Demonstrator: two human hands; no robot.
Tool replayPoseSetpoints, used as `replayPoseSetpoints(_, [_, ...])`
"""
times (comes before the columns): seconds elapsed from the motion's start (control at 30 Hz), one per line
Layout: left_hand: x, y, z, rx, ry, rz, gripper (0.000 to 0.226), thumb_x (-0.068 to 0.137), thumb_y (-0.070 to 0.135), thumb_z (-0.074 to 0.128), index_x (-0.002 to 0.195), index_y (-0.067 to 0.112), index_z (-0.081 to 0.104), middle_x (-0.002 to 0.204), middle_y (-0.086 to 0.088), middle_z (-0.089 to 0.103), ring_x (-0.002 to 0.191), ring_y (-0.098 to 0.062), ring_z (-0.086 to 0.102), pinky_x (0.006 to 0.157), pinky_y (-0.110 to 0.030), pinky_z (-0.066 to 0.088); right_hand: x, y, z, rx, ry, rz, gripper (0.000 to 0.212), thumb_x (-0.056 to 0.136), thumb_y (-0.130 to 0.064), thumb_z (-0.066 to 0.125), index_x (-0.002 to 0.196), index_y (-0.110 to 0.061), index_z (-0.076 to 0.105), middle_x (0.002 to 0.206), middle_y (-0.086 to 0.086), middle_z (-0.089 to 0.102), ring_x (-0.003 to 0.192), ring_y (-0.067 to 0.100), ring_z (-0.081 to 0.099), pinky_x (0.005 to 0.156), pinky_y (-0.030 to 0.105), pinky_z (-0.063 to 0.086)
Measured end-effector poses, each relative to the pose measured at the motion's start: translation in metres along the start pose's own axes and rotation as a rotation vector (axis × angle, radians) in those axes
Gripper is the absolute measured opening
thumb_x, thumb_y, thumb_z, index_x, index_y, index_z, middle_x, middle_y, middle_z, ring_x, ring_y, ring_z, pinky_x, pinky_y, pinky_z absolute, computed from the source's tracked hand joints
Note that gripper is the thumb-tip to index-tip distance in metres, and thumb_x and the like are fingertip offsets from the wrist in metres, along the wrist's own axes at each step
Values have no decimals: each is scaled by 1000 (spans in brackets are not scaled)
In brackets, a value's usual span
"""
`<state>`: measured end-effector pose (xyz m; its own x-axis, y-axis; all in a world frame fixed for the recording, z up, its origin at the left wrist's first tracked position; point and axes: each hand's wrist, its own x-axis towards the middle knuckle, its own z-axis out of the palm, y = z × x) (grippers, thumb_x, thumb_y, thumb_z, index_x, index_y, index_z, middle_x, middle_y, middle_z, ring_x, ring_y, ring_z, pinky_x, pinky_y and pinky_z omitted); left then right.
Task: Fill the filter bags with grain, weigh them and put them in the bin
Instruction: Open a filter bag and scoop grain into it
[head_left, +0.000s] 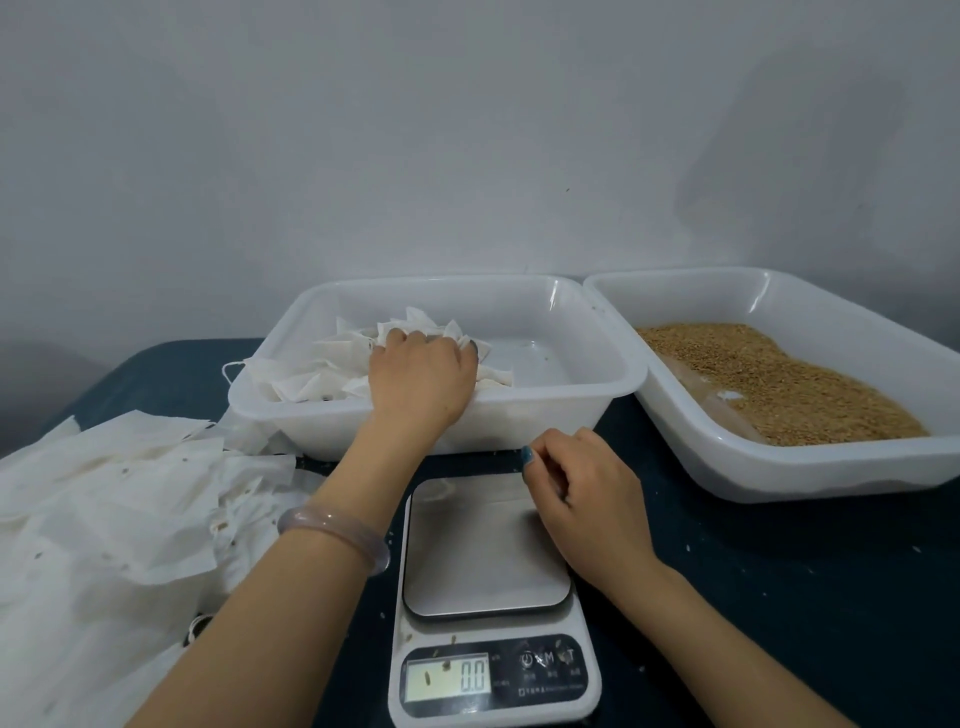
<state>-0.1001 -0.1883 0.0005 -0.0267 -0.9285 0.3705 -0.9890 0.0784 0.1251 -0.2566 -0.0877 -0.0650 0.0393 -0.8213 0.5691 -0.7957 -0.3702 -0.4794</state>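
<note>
Both the white plastic bin of bags (571, 387) and the white plastic bin of grain (779, 460) are smooth, glossy and slightly translucent. The white filter bags (130, 493) look thin, matt, fibrous and creased. The golden-brown grain (779, 379) is dry and rough. The white plastic kitchen scale (397, 649) has a dull-sheened brushed metal platform (483, 545) and a glossy black panel (550, 686). The dark blue surface (779, 571) is matt.
</note>
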Motion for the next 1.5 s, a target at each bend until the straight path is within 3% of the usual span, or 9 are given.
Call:
replayPoseSetpoints(0.2, [-36, -10, -12, -50, 244, 56, 37, 102, 36, 38, 124, 18, 63, 121, -6, 59, 116, -27, 46, 90, -35, 33, -2, 0, -1, 6, 6, -9, 26, 90, -43, 38, 70, -29, 49, 59, -11, 39, 69, 9, 46, 48, 17, 27])
replayPoseSetpoints(0.33, [-61, -27, -31, -136, 356, 17, 23, 92, 25, 57, 110, 10, 60, 107, -11, 59, 101, -31, 51, 81, -37, 35, -2, 1, 1, -5, -1, -6, 23, 93, -34, 48, 71, -30, 49, 60, -12, 40, 64, 6, 45, 50, 15, 23])
replayPoseSetpoints(0.53, [-82, -99, -53, -7, 243, -379, 27, 83, 6, 59, 108, -4, 58, 109, -29, 54, 104, -42, 47, 85, -51, 37, -2, 1, 2, -3, 5, 2, 23, 93, -27, 52, 70, -24, 51, 59, -10, 41, 65, 8, 45, 49, 18, 27])
replayPoseSetpoints(0.67, [-100, -124, -40, 48, 51, -567, 41, 90, 9, 52, 125, -14, 51, 126, -35, 47, 115, -46, 44, 93, -51, 36, -3, 0, 1, 2, 12, 11, 23, 92, -25, 56, 70, -27, 49, 59, -12, 39, 64, 7, 45, 50, 15, 26])
replayPoseSetpoints(0.77, [-109, -127, -26, 148, -92, -527, 47, 98, 27, 45, 137, 1, 47, 143, -21, 44, 132, -38, 37, 104, -43, 31, -2, 1, 0, 5, 15, 20, 25, 92, -23, 58, 70, -28, 47, 59, -12, 37, 63, 8, 44, 50, 16, 25])
replayPoseSetpoints(0.83, [-110, -129, -24, 175, -96, -491, 46, 99, 32, 41, 141, 13, 48, 148, -14, 44, 136, -34, 34, 106, -40, 29, -2, 1, -1, 4, 17, 22, 25, 91, -22, 58, 70, -28, 46, 58, -11, 38, 64, 8, 44, 50, 17, 26])
replayPoseSetpoints(1.07, [-112, -133, -24, 281, -103, -401, 45, 95, 58, 45, 130, 33, 60, 137, -3, 56, 127, -29, 41, 95, -38, 31, -1, 2, -2, 9, 22, 14, 22, 92, -24, 55, 71, -28, 48, 59, -12, 38, 66, 9, 45, 50, 17, 24])
replayPoseSetpoints(1.3, [-114, -135, -28, 148, 99, -368, 19, 94, 27, 60, 96, 20, 78, 104, -10, 72, 105, -38, 55, 82, -42, 38, -1, 2, -2, 8, 19, 20, 19, 90, -34, 46, 72, -29, 48, 60, -12, 40, 65, 9, 46, 51, 16, 24])
replayPoseSetpoints(1.5, [-113, -132, -29, 115, 269, -352, 10, 92, 18, 65, 92, 10, 72, 94, -17, 71, 97, -42, 58, 74, -46, 40, -1, 4, -1, 2, 11, 21, 20, 92, -31, 50, 72, -29, 48, 61, -11, 40, 66, 9, 45, 51, 17, 24])
